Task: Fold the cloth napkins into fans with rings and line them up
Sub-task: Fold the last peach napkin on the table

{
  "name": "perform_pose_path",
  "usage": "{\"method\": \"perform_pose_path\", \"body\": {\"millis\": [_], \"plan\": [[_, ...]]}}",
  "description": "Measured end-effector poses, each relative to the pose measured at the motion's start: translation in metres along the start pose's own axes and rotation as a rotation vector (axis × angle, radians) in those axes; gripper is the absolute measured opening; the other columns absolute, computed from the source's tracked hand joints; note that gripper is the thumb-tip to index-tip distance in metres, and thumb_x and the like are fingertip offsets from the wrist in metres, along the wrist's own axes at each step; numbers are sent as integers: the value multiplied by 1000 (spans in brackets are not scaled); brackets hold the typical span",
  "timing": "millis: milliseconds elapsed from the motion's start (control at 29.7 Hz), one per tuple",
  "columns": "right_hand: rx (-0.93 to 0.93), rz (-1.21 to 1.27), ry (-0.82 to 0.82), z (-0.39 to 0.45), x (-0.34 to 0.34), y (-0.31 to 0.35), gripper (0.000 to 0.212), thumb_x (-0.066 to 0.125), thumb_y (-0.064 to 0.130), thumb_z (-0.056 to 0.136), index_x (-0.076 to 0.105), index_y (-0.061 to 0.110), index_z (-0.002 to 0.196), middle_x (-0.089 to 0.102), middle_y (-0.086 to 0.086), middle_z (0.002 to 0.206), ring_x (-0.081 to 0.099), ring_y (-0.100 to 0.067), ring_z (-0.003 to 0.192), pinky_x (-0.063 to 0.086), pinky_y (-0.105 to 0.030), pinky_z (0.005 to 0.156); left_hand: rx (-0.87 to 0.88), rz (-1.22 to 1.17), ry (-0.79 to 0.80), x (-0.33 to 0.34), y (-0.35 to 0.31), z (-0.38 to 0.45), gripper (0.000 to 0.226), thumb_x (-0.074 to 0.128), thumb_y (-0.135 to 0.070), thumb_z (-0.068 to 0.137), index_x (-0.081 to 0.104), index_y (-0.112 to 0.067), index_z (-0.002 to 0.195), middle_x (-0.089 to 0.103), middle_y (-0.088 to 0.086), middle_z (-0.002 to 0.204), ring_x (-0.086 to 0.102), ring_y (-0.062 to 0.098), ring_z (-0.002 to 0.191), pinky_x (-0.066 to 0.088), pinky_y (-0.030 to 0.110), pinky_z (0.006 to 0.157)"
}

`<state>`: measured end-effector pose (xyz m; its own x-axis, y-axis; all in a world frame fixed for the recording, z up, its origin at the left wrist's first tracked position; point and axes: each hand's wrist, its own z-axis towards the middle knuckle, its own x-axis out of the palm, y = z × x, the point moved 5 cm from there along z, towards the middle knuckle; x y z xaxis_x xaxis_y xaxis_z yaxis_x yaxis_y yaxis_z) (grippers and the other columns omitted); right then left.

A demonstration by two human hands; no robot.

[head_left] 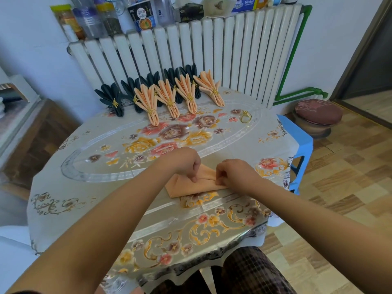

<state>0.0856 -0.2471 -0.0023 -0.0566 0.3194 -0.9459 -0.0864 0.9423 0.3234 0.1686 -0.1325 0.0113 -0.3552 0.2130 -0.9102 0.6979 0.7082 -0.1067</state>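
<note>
Cloth is the whole matter here: the flat, partly pleated peach cloth napkin (192, 184) lies on the near part of the round worktop with the glossy floral cover (63, 213), directly under both hands. Going left to right, the left hand (182, 161) has its fingers curled down, pinching a pleat along the napkin's middle crease; just beside it, the right hand (235, 174) pinches the stacked folds at the napkin's right end. Both grips are clenched on the fabric, neither is released.

By my judgement the napkin is light, soft and limp, so pleats will spring open unless pressed, and the slick cover may let it slide. Best hold looks to be at the fold edges, with fingertips pinning each new pleat while the next one is drawn up, then a pinch at the gathered base to slip it through a ring.

At the far edge, in front of the white ribbed radiator (212, 49), the finished fans stand in rows. From the left: dark navy fan napkins (112, 96), about six as far as I can count, since the later ones are half hidden. In front of them are four peach fan napkins (148, 100), each bound with a gold ring. One loose gold napkin ring (245, 117) waits to the right, well apart from the hands
</note>
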Motion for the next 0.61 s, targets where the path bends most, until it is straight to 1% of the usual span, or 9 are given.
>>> {"method": "perform_pose_path", "body": {"millis": [67,168,202,236,303,337,438,539,606], "plan": [[24,21,82,9,0,-2,16,70,23,81,69,13,94,61,-3,99,55,-20,95,38,-25,71,19,82,51,-5,-7,9,16,84,-27,69,69,-22,71,63,-8,78,58,13,81,46,26,63],[16,-17,173,19,0,2,18,73,23,79,67,13,93,47,-1,96,49,-19,92,36,-25,73,55,184,57,-10,-18,16,24,88,-28,61,65,-25,58,51,-11,75,55,16,92,51,32,68],[21,-35,211,21,2,2,20,72,24,80,66,13,95,45,-1,96,48,-20,90,37,-26,73,63,202,70,-10,-19,20,26,89,-29,59,63,-26,61,49,-10,79,55,18,93,52,34,69],[27,-49,243,23,3,1,21,71,25,81,64,14,98,46,-2,97,49,-21,90,38,-27,73,76,219,81,-10,-21,23,30,89,-29,60,61,-24,71,49,-7,87,54,20,93,50,34,70],[45,-62,275,24,4,0,28,69,28,83,59,13,104,55,-6,104,54,-24,97,39,-29,73,54,233,108,-8,-19,23,50,87,-28,63,53,-17,98,50,0,104,51,22,92,42,32,69],[63,-53,279,25,4,-3,34,69,30,83,54,12,108,58,-7,109,54,-25,100,39,-30,73,35,227,123,-9,-16,24,58,87,-28,64,48,-17,105,52,2,108,51,22,92,40,31,67],[118,-39,291,23,4,-8,49,68,35,83,47,8,117,58,-8,113,55,-26,103,42,-33,78,13,168,186,-10,-14,23,61,86,-29,66,46,-20,111,55,1,108,50,21,90,37,29,63],[83,-145,337,24,9,-6,40,61,39,88,58,8,113,63,-8,106,58,-25,94,45,-32,72,34,256,275,-8,-18,22,51,78,-35,76,57,-18,118,56,0,102,50,19,91,38,29,69],[35,-198,340,23,11,-1,34,56,36,92,59,8,110,62,-10,105,57,-25,90,40,-30,68,39,283,301,-8,-20,20,47,74,-38,79,59,-17,119,57,1,102,51,20,90,38,29,70]]}}
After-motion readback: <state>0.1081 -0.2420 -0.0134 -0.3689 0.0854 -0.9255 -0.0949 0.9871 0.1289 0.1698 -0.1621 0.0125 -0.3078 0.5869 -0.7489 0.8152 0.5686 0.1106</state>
